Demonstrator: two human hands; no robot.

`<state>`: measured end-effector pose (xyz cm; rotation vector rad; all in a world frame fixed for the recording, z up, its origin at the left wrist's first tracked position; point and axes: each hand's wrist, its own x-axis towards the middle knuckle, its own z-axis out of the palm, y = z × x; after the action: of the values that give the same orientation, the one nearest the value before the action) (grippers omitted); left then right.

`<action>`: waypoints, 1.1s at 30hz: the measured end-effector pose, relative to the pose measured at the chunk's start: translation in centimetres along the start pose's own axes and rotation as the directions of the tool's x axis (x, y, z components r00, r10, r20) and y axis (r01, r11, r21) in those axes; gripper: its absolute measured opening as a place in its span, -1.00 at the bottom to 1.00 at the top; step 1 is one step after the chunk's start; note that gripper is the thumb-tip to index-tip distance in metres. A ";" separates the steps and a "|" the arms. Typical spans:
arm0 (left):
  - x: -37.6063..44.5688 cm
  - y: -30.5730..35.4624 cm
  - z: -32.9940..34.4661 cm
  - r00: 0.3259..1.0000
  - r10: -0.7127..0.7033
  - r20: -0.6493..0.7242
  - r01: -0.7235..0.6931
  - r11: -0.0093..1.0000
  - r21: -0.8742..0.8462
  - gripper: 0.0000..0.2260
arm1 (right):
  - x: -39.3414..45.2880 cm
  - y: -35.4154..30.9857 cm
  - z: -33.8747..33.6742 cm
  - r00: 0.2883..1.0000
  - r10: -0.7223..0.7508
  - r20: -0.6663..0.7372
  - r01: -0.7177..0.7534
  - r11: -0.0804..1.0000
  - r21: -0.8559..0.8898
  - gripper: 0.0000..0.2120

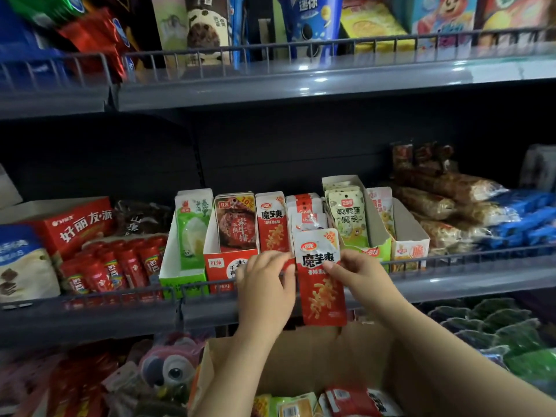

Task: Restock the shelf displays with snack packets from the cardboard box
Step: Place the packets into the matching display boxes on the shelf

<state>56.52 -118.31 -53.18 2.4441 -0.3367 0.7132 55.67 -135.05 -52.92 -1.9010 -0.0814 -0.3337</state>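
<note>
My right hand [358,272] pinches a red and white snack packet [322,278] by its right edge, holding it upright in front of the middle shelf's wire rail [451,260]. My left hand [264,281] sits at the packet's left side, fingers curled over the front of a red display box [225,266]. Behind them stand matching red packets [272,225] in the row of display boxes. The open cardboard box [301,356] lies below my arms, with loose packets [346,401] in its bottom.
Other display boxes hold green-white packets [192,227], brown packets [236,224] and pale green packets [347,218]. Red sachets [114,266] and a red carton [78,227] fill the left; blue packs [517,224] the right. An upper shelf [270,85] overhangs.
</note>
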 end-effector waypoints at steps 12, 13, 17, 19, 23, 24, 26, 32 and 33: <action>1.5 -4.7 0.8 0.985 0.009 0.171 -0.062 0.949 0.308 -0.55 | 9.8 -4.0 3.1 0.984 -0.138 -0.115 0.116 0.978 -0.176 -0.80; 1.6 -4.8 0.8 0.986 0.011 0.164 -0.060 0.953 0.297 -0.56 | 10.4 -4.3 3.5 0.983 -0.148 -0.110 0.127 0.976 -0.178 -0.79; 1.6 -4.9 0.6 0.985 0.017 0.170 -0.062 0.963 0.263 -0.55 | 12.5 -4.9 5.0 0.979 -0.178 -0.099 0.154 0.965 -0.210 -0.79; 1.6 -4.7 0.6 0.984 0.017 0.180 -0.060 0.969 0.238 -0.54 | 13.3 -5.0 5.7 0.981 -0.171 -0.087 0.144 0.956 -0.257 -0.76; 1.6 -4.9 0.7 0.983 0.031 0.179 -0.069 0.976 0.208 -0.54 | 14.8 -4.7 7.0 0.988 -0.152 -0.034 0.129 0.919 -0.372 -0.73; 1.6 -5.0 0.7 0.983 0.037 0.177 -0.072 0.978 0.197 -0.54 | 15.2 -4.7 7.2 0.990 -0.139 -0.018 0.119 0.901 -0.417 -0.70; 1.6 -5.1 0.7 0.982 0.038 0.185 -0.074 0.979 0.190 -0.54 | 16.1 -4.5 7.4 0.995 -0.096 -0.003 0.082 0.869 -0.488 -0.63; 1.6 -4.8 0.6 0.980 0.031 0.195 -0.069 0.979 0.193 -0.55 | 17.7 -3.5 6.9 0.995 -0.085 -0.053 0.038 0.811 -0.584 -0.60; 1.7 -4.8 0.6 0.980 0.029 0.195 -0.067 0.980 0.188 -0.55 | 17.9 -3.5 7.0 0.996 -0.082 -0.042 0.042 0.812 -0.582 -0.60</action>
<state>59.98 -114.94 -54.83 2.7063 -0.4197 0.5541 73.41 -129.26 -47.11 -2.4999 0.0068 -0.5082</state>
